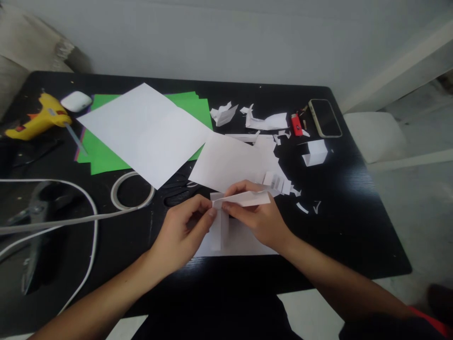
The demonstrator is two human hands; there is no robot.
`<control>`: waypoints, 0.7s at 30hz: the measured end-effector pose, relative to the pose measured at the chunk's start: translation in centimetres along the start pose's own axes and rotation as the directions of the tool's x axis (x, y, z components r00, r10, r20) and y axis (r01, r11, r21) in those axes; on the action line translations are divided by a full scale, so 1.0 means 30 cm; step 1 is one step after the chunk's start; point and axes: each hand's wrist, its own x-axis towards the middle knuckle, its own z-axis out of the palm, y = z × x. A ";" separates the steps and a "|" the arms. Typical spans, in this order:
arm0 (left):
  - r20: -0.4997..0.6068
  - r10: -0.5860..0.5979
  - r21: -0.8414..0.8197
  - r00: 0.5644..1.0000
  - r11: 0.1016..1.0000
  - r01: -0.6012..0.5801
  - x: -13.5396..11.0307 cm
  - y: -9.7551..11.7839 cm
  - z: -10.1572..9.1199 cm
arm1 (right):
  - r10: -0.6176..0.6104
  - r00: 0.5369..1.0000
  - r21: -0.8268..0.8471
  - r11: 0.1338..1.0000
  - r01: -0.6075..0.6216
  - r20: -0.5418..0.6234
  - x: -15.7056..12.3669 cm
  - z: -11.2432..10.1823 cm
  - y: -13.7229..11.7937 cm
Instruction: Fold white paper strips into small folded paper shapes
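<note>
Near the front edge of the black table, both hands pinch one folded piece of white paper [247, 199]. My left hand [184, 228] is closed, its thumb and forefinger gripping the paper's left corner. With thumb below and fingers behind, my right hand [264, 219] is closed on the strip that points right. Another white folded part [220, 231] hangs down beneath the pinch; whether it is joined to the strip I cannot tell. Below the hands lies a flat white sheet [247, 242]. A larger cut white sheet [230, 160] is just beyond my right hand.
Green sheets [106, 163] lie under a white sheet [145, 134] at the back left. Around are a yellow glue gun [44, 118], pliers [38, 222], a white cable [94, 217], black-handled scissors [177, 189], paper scraps [269, 122], a red lighter [296, 124] and a phone [324, 118].
</note>
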 end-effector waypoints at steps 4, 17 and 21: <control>-0.030 -0.061 -0.018 0.998 0.998 0.061 0.004 0.000 -0.004 | -0.187 0.979 -0.008 0.982 0.187 -0.081 -0.011 0.009 0.022; -0.082 -0.108 0.030 0.991 0.993 0.110 0.005 -0.010 0.001 | -0.531 0.846 -0.436 0.771 0.465 -0.037 -0.034 0.024 0.047; -0.078 0.032 0.132 0.996 0.991 -0.021 0.001 -0.012 0.008 | -0.346 0.936 -0.284 0.905 0.316 -0.063 -0.031 0.027 0.049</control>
